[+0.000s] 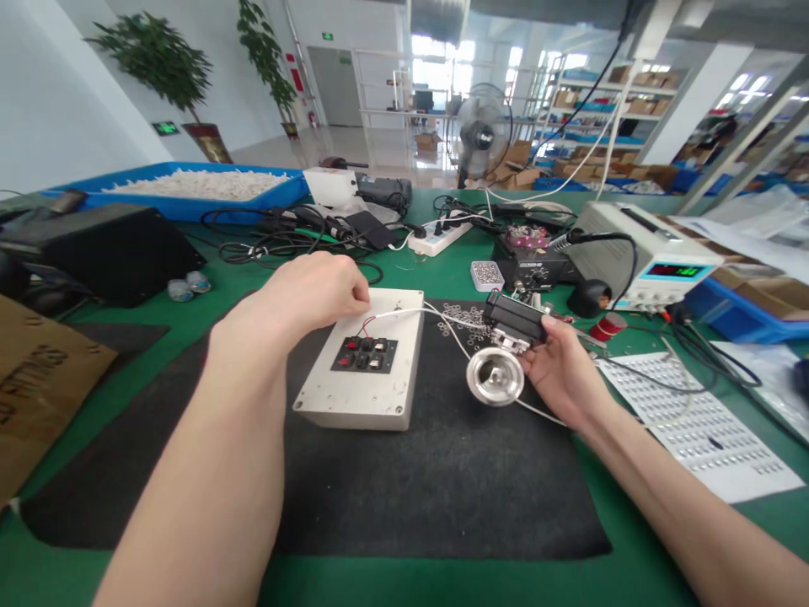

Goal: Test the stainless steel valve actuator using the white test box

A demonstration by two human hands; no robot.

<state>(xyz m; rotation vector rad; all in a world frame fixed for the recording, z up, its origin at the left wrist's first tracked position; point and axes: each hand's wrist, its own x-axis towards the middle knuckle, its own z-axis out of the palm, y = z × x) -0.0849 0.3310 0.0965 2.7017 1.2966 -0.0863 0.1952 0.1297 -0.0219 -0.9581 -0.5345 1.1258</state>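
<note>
A pale box [360,399] lies on the black mat [455,497], with a black panel of red, black and light terminals [365,355] on its top. Over the box's far left part is my left hand [322,287], its fingers closed and pointing down; what they hold, if anything, is hidden. My right hand [562,371] grips a black actuator [515,316] joined to a round metal valve [495,377], right of the box. A white cable [436,311] runs from the actuator to thin red and dark wires near the terminals.
Small metal rings [458,324] lie scattered beyond the valve. A power supply [645,253], red spool [608,326] and sheet of small parts [701,421] are on the right. Further back are tangled cables [278,236], a power strip [442,234] and a blue tray [253,202]; cardboard [50,388] stands left.
</note>
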